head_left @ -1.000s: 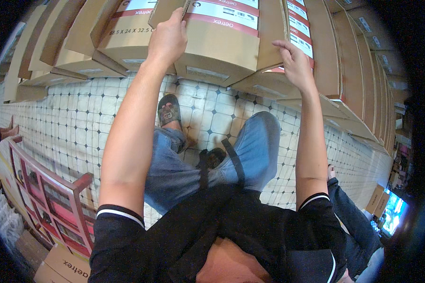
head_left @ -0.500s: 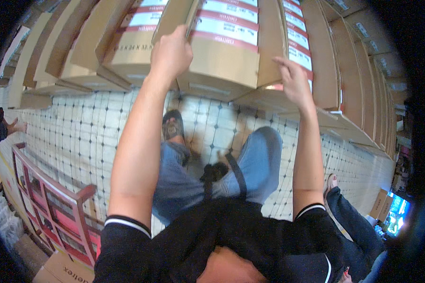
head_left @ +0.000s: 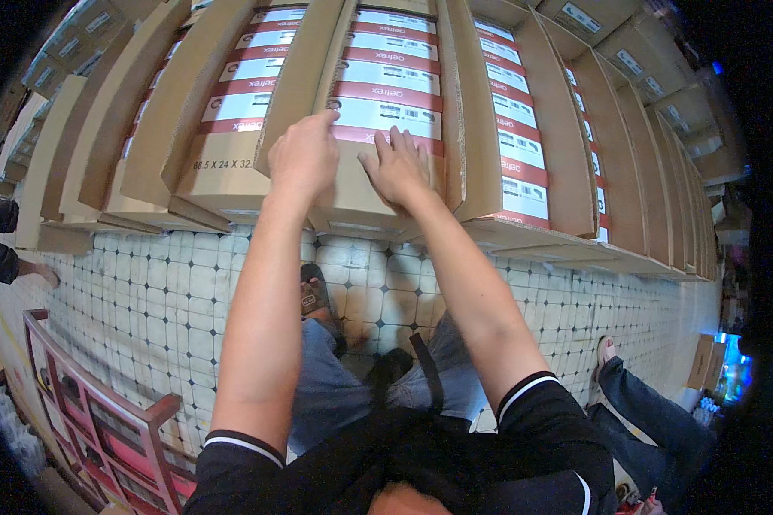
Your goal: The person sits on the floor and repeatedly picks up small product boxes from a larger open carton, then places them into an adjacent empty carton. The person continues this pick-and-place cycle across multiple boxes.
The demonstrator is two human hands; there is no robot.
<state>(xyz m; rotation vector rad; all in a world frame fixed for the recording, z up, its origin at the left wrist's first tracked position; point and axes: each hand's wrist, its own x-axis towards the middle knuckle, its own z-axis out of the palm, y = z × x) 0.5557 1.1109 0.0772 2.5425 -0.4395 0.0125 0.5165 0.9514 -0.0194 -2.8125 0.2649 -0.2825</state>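
A long open cardboard carton stands in front of me, holding a row of red-and-white boxes. My left hand is closed at the carton's left side, its fingers curled over the upright cardboard flap. Some of those fingertips are hidden behind the hand. My right hand lies with spread fingers on the carton's near end, fingertips by the nearest box. To the right of it rises another upright flap.
Similar open cartons with red-and-white boxes line up on both sides. Stacked closed cartons stand behind at right. A reddish rack is at lower left. Other people's legs show at right and a foot at left.
My right hand has moved left from the right-hand flap to the near end of the carton, its fingers now spread. The left hand stays at the left flap. The view has shifted, showing more boxes.
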